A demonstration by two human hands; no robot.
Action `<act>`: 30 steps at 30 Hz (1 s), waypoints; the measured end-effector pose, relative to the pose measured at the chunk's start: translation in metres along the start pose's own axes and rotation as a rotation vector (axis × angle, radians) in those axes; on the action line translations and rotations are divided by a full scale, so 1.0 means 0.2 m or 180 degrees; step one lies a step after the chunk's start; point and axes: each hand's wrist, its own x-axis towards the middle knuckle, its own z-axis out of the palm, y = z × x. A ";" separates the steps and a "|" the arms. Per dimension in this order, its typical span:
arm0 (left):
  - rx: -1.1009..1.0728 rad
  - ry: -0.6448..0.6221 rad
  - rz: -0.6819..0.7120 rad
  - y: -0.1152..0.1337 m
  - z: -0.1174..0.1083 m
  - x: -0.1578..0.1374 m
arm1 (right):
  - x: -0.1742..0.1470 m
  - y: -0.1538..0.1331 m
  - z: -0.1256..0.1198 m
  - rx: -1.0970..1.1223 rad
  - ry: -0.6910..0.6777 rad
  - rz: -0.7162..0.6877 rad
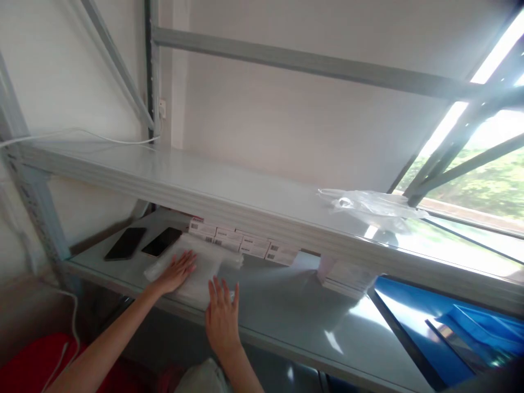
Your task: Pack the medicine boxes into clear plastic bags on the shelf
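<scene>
Both hands lie flat, fingers spread, gripping nothing, on a stack of clear plastic sleeves at the front edge of the lower shelf. The left hand presses the stack's left part; the right hand rests on its near right corner, wrist over the shelf edge. Left of the stack lie two dark phones. Behind it, a row of small white boxes sits under the upper shelf. Right of the stack the grey surface is open up to a white box pile. A plastic bag lies on the upper shelf beside the window.
</scene>
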 end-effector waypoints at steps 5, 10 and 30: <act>0.0081 0.0371 0.0214 0.03 -0.04 0.02 | 0.18 -0.24 0.02 0.0356 0.0021 -0.0403; 0.0151 0.0106 0.0030 0.00 -0.06 0.08 | 0.31 -0.26 0.28 0.0493 -0.0225 0.0015; 0.0540 0.0372 0.0108 -0.04 0.02 0.07 | 0.28 -0.16 0.11 0.0526 0.0259 0.0514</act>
